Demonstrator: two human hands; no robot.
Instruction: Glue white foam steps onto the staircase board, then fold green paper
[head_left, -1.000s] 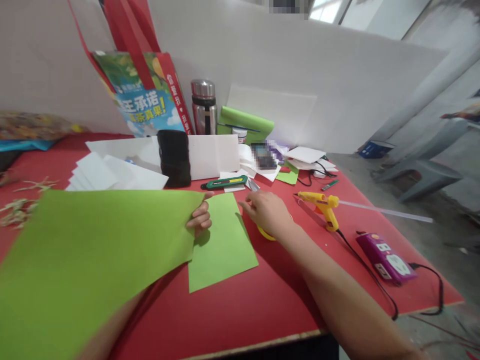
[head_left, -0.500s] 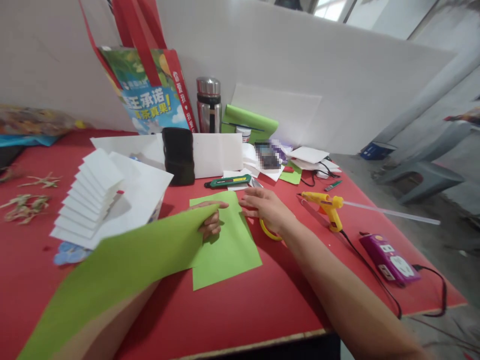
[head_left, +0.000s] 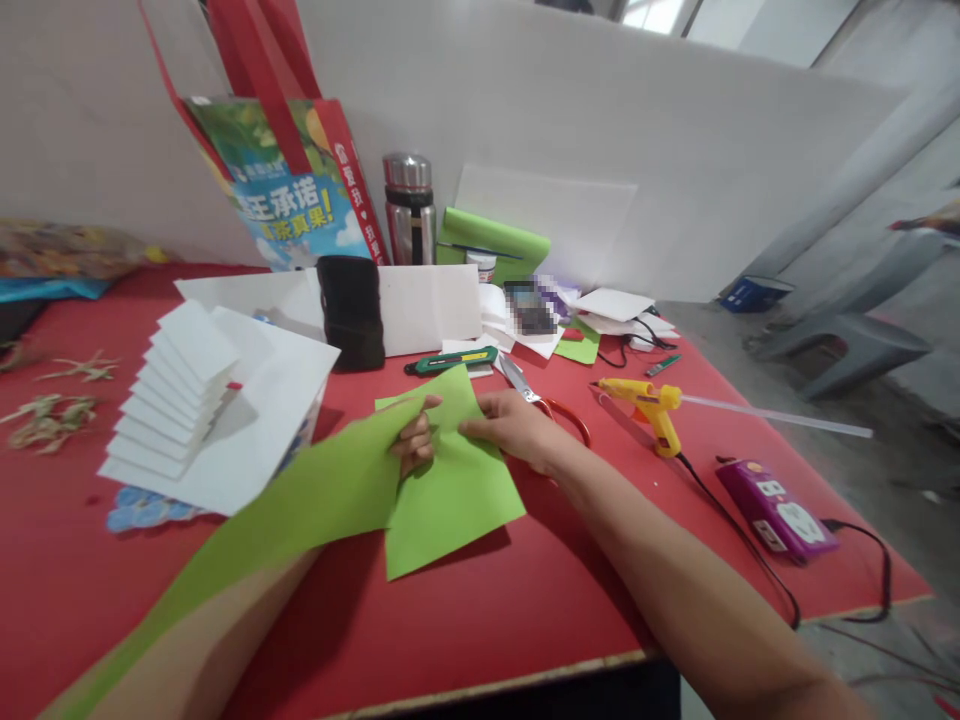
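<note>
The left hand's [head_left: 414,445] fingers clamp a long green sheet [head_left: 315,500], trailing toward eight o'clock; the right hand [head_left: 521,430] pinches a smaller green sheet [head_left: 450,505] at the left's four o'clock; off the right, scissors [head_left: 531,394] at one, a yellow glue gun [head_left: 658,408] at three.

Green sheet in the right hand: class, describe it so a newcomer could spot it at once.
On the red table, find the scissors. Left of them in the picture, the right hand holds the green sheet by its right edge. The longer sheet in the left hand trails along the forearm; this one's near corners are in plain view.
</note>
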